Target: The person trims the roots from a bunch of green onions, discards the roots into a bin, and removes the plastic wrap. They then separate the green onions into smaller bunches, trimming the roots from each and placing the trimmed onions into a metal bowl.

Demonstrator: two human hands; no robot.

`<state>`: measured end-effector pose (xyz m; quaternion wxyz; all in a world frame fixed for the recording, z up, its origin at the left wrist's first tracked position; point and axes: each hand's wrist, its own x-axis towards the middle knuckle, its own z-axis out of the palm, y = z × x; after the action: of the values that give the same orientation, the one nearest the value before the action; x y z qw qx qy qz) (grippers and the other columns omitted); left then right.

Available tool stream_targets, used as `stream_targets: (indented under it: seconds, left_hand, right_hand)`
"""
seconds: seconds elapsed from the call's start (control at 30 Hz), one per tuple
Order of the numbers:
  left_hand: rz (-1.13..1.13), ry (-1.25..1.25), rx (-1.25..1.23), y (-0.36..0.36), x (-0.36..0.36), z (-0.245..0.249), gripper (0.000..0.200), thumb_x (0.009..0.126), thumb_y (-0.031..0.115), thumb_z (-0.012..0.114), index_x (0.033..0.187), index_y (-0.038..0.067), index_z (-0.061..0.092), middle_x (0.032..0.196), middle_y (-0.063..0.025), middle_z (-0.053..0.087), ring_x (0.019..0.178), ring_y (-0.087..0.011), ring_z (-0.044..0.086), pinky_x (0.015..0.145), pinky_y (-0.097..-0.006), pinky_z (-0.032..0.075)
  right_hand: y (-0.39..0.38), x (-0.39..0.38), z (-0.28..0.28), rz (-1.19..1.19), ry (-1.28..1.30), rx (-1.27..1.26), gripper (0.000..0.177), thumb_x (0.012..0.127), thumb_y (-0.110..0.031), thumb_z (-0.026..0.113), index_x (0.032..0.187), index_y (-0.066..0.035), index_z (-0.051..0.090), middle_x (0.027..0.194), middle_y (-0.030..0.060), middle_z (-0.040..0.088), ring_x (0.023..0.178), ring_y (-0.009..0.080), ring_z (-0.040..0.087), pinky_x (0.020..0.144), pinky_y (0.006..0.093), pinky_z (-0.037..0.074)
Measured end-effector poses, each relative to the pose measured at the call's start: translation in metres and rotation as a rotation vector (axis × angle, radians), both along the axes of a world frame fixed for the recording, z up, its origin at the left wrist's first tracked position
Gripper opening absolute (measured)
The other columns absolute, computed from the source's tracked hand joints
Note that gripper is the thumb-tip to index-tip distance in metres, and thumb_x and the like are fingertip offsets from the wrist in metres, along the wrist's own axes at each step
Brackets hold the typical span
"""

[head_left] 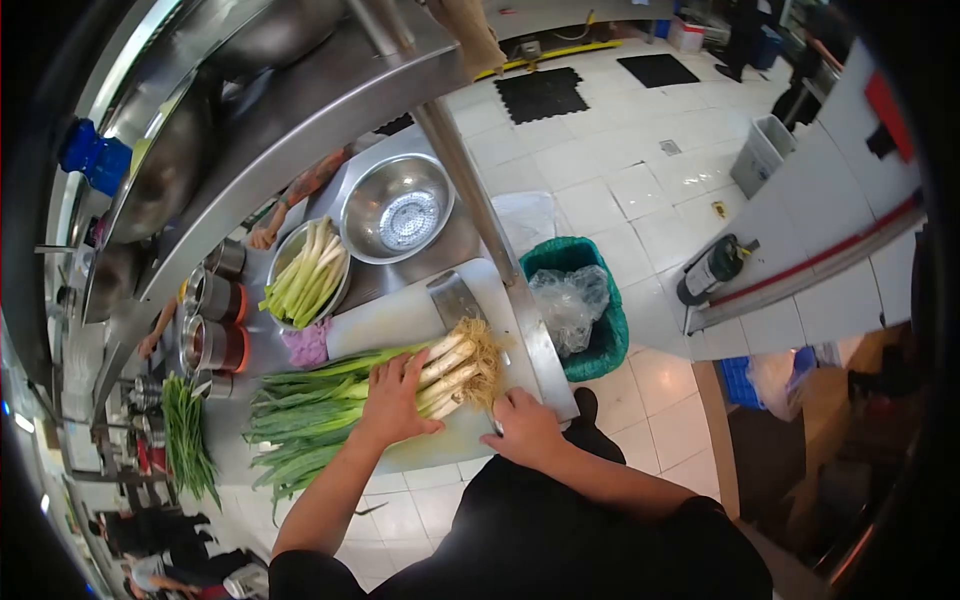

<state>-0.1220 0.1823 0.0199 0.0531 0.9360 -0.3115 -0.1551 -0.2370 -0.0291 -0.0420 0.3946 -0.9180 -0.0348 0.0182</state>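
A bunch of leeks (330,400) with white stems and stringy roots (480,360) lies across a pale cutting board (390,315). My left hand (395,400) rests on the stems with its fingers apart. Beside the root ends, at the board's near right edge, my right hand (527,428) is closed; what it holds is too small and hidden to name. A wide metal blade (455,300) lies flat on the board beyond the roots. Past the board, a metal bowl (345,285) contains trimmed leeks (308,275), with a purple cloth (307,343) next to it.
An empty steel bowl (397,209) stands behind the board. Another person's arm (310,183) reaches in under the metal shelf (330,115). Green stalks (188,435) and metal containers (215,345) are at left. A green-lined bin (610,335) stands at the counter's right.
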Motion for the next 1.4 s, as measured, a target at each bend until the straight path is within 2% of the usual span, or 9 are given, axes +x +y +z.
stream_targets:
  seconds: [0.27, 0.5, 0.63, 0.8, 0.87, 1.03, 1.17, 1.23, 1.4]
  left_hand:
    - [-0.009, -0.011, -0.1, 0.007, 0.015, -0.008, 0.113, 0.054, 0.038, 0.083, 0.146, 0.01, 0.025, 0.13, -0.0225, 0.043, 0.12, -0.0404, 0.043, 0.106, -0.0499, 0.032]
    - [-0.018, 0.003, -0.089, 0.006, 0.016, -0.009, 0.119, 0.052, 0.043, 0.085, 0.148, 0.013, 0.023, 0.131, -0.0219, 0.042, 0.125, -0.0393, 0.04, 0.107, -0.055, 0.029]
    - [-0.057, -0.125, -0.148, 0.003, 0.005, -0.018, 0.103, 0.054, 0.045, 0.085, 0.14, 0.015, 0.036, 0.142, -0.0236, 0.03, 0.136, -0.0419, 0.026, 0.108, -0.0647, 0.018]
    - [-0.105, -0.261, -0.23, -0.002, -0.014, -0.035, 0.067, 0.061, 0.037, 0.082, 0.117, 0.011, 0.056, 0.145, -0.0246, 0.027, 0.138, -0.0426, 0.021, 0.109, -0.065, 0.013]
    - [-0.066, -0.318, -0.282, -0.008, -0.022, -0.041, 0.047, 0.065, 0.029, 0.078, 0.104, 0.01, 0.061, 0.146, -0.0251, 0.028, 0.139, -0.0419, 0.022, 0.11, -0.0639, 0.013]
    - [-0.013, -0.359, -0.357, -0.016, -0.04, -0.05, 0.035, 0.064, 0.021, 0.075, 0.096, 0.009, 0.064, 0.149, -0.0255, 0.026, 0.14, -0.0401, 0.022, 0.11, -0.0618, 0.013]
    - [0.042, -0.38, -0.347, -0.018, -0.042, -0.059, 0.03, 0.063, 0.018, 0.074, 0.091, 0.01, 0.067, 0.152, -0.0241, 0.024, 0.141, -0.0377, 0.022, 0.11, -0.0603, 0.014]
    - [0.023, -0.408, -0.35, -0.025, -0.039, -0.064, 0.03, 0.063, 0.018, 0.073, 0.091, 0.01, 0.068, 0.152, -0.0232, 0.025, 0.141, -0.0369, 0.023, 0.11, -0.0599, 0.014]
    - [0.037, -0.451, -0.403, -0.052, -0.035, -0.064, 0.029, 0.064, 0.018, 0.072, 0.091, 0.011, 0.067, 0.152, -0.0208, 0.027, 0.14, -0.0353, 0.025, 0.109, -0.0594, 0.016]
  right_hand:
    - [-0.011, -0.007, 0.02, -0.4, 0.171, -0.193, 0.032, 0.071, -0.005, 0.061, 0.1, -0.004, 0.048, 0.098, 0.0211, 0.054, 0.085, 0.0414, 0.06, 0.073, 0.0488, 0.05]
    - [-0.048, -0.057, 0.104, -0.261, 0.155, -0.492, 0.043, 0.071, -0.003, 0.06, 0.111, -0.005, 0.044, 0.095, 0.0188, 0.057, 0.08, 0.0361, 0.064, 0.065, 0.0457, 0.05]
    - [-0.077, -0.094, 0.148, -0.265, 0.124, -0.615, 0.051, 0.065, -0.003, 0.066, 0.113, -0.009, 0.047, 0.089, 0.017, 0.06, 0.081, 0.0352, 0.064, 0.064, 0.0449, 0.049]
    - [-0.108, -0.12, 0.178, -0.412, 0.321, -0.345, 0.05, 0.063, -0.001, 0.064, 0.11, -0.009, 0.051, 0.091, 0.0129, 0.063, 0.083, 0.0349, 0.063, 0.073, 0.0392, 0.051]
    - [-0.113, -0.118, 0.155, -0.387, 0.219, -0.231, 0.049, 0.067, -0.003, 0.068, 0.113, -0.009, 0.052, 0.088, 0.0113, 0.062, 0.079, 0.0283, 0.063, 0.071, 0.0355, 0.05]
    - [-0.101, -0.074, 0.089, -0.285, 0.143, 0.273, 0.049, 0.079, -0.009, 0.066, 0.125, -0.008, 0.052, 0.086, 0.0107, 0.063, 0.074, 0.0224, 0.062, 0.069, 0.034, 0.05]
    - [-0.089, -0.033, 0.064, -0.246, 0.22, 0.261, 0.048, 0.081, -0.01, 0.064, 0.127, -0.006, 0.052, 0.089, 0.013, 0.064, 0.075, 0.0228, 0.061, 0.072, 0.0332, 0.05]
    - [-0.087, -0.021, 0.052, -0.18, 0.167, 0.367, 0.05, 0.082, -0.006, 0.062, 0.131, -0.007, 0.051, 0.084, 0.0059, 0.059, 0.064, 0.0107, 0.055, 0.058, 0.0263, 0.046]
    - [-0.089, -0.026, 0.053, -0.052, 0.206, 0.322, 0.05, 0.083, -0.006, 0.063, 0.131, -0.006, 0.051, 0.085, 0.0061, 0.059, 0.062, 0.0105, 0.056, 0.056, 0.0259, 0.046]
